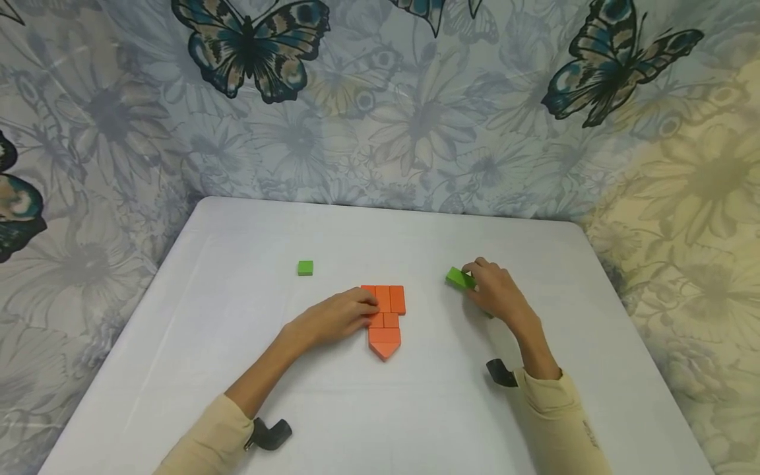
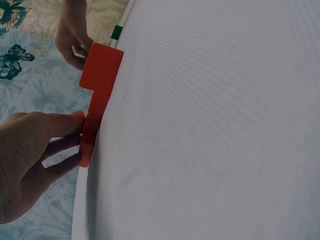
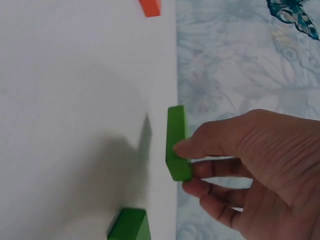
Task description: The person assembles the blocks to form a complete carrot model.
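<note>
On the white table several orange blocks [image 1: 384,336] lie joined flat, a wider row at the far end and a pointed piece at the near end. From their left side my left hand [image 1: 337,317] reaches over, its fingertips and thumb touching the upper left blocks and partly hiding them. My right hand [image 1: 497,290] pinches a green rectangular block [image 3: 176,142] between thumb and fingers, held above the table. Below that hand stands a second green block [image 3: 131,225], mostly hidden in the head view. A small green block [image 1: 305,268] rests beyond my left hand.
The white table [image 1: 237,244] meets a butterfly-and-flower patterned backdrop [image 1: 415,132] along its far edge. Black wrist pieces [image 1: 270,435] stick out at both sleeves.
</note>
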A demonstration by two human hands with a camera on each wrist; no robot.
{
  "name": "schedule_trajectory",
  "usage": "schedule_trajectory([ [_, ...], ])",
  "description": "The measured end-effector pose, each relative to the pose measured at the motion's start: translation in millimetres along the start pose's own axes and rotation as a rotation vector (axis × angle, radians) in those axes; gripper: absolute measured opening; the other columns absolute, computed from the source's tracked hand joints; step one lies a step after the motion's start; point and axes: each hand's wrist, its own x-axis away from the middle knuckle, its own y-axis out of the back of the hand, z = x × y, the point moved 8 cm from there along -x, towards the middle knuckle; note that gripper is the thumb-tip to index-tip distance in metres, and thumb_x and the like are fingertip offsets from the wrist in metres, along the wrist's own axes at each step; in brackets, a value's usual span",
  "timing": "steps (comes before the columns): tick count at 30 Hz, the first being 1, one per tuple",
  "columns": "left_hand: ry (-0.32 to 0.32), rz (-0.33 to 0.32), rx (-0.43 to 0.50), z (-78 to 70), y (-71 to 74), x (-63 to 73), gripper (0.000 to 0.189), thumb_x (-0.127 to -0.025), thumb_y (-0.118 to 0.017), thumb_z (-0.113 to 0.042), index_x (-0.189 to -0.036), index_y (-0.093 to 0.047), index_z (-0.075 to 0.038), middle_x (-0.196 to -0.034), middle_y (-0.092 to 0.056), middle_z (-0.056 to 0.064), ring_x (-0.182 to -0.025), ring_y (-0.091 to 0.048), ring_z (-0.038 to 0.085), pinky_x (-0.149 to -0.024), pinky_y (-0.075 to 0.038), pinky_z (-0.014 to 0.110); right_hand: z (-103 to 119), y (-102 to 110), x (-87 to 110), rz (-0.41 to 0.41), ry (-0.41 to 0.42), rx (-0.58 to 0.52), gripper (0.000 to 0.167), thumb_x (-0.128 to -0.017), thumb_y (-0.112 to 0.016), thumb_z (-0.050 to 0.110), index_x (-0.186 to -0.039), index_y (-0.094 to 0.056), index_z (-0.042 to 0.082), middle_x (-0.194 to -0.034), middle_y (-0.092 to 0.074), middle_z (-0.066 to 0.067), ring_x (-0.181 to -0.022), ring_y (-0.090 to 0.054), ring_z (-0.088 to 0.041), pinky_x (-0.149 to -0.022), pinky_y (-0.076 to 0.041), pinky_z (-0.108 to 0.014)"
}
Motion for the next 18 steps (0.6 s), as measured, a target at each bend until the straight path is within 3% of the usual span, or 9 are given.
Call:
schedule_trajectory([
  [7,0.01,0.016,0.008,1.6,-1.9,0.5,0.028,-0.102,-0.067,-0.014,-0.128,-0.074,-0.005,-0.133,-0.069,0.007,-0.128,-0.063,0.022,-0.113,-0.053,0.034,24.9,-0.3,-18.2,-0.005,0.085,-0.107,0.034,-0.089,-0.073,-0.002,-0.122,-0.069,-0.005,-0.11,-0.069,-0.018,-0.097,-0.065,-0.035,-0.085,-0.054,-0.053],
  [18,0.009,0.018,0.03,1.5,-0.4,-0.1,0.029,-0.101,-0.069,-0.013,-0.127,-0.074,-0.004,-0.133,-0.068,0.008,-0.129,-0.063,0.023,-0.113,-0.053,0.036,74.7,-8.7,-52.4,0.042,0.215,-0.121,0.033,-0.09,-0.075,0.001,-0.123,-0.071,-0.001,-0.114,-0.07,-0.015,-0.1,-0.064,-0.03,-0.09,-0.056,-0.049],
])
